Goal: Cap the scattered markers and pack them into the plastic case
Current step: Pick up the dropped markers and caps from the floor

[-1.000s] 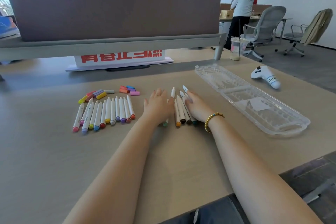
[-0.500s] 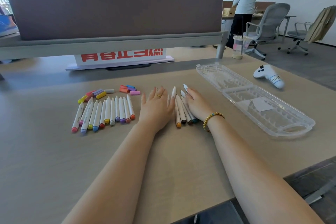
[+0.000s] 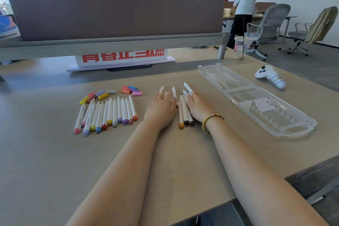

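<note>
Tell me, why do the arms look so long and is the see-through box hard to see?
Head view: the wide-angle lens stretches both forearms toward the picture's bottom edge, while the left hand and right hand look small; the plastic case is clear, so the table shows through and only pale glints mark its ridges; daylight from the windows is soft, shadows faint.

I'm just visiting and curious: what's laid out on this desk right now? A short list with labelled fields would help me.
Left group: row of white-barrelled markers with coloured ends, lying side by side
Loose caps: small coloured plastic caps in a cluster just beyond that row
Centre group: a few more white markers between the hands
Left hand: flat, fingers straight, resting on markers
Right hand: flat, fingers on markers, beaded bracelet at wrist
Case: clear plastic case, open, no markers inside
Other: white handheld controller beyond the case
</note>
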Motion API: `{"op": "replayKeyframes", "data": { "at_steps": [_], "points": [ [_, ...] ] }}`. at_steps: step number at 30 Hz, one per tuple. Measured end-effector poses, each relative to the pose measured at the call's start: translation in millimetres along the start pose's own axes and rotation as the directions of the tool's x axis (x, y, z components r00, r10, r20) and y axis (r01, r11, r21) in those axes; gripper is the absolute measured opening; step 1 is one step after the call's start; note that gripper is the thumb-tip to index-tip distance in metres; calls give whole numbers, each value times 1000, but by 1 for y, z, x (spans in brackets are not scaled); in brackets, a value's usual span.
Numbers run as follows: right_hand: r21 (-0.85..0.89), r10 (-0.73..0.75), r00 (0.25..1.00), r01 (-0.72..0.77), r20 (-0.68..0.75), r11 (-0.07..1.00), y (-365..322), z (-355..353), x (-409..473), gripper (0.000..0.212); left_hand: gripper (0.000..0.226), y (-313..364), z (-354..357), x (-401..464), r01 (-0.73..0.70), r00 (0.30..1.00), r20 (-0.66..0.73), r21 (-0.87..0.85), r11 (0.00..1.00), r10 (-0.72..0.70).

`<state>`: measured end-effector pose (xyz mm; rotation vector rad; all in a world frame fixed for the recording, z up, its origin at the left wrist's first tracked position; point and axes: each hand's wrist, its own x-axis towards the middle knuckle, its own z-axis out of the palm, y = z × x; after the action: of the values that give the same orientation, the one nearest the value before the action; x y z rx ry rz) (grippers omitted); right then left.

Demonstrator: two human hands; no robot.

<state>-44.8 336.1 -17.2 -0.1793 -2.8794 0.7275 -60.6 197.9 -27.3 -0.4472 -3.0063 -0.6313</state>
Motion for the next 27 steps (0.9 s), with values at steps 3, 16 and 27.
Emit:
{"op": "replayKeyframes", "data": {
  "at_steps": [3,16,27],
  "points": [
    [138,-27,998,19,59,990,1,-3,4,43,59,-3,-5,-5,-65,995,72,24,998,64],
    [260,-59,989,23,133,965,-1,-11,-4,55,91,-9,-20,-25,-195,959,221,52,979,179],
    [325,-50,988,0,145,946,13,-25,-13,42,69,0,-7,-13,-185,972,161,92,978,168]
  ]
}}
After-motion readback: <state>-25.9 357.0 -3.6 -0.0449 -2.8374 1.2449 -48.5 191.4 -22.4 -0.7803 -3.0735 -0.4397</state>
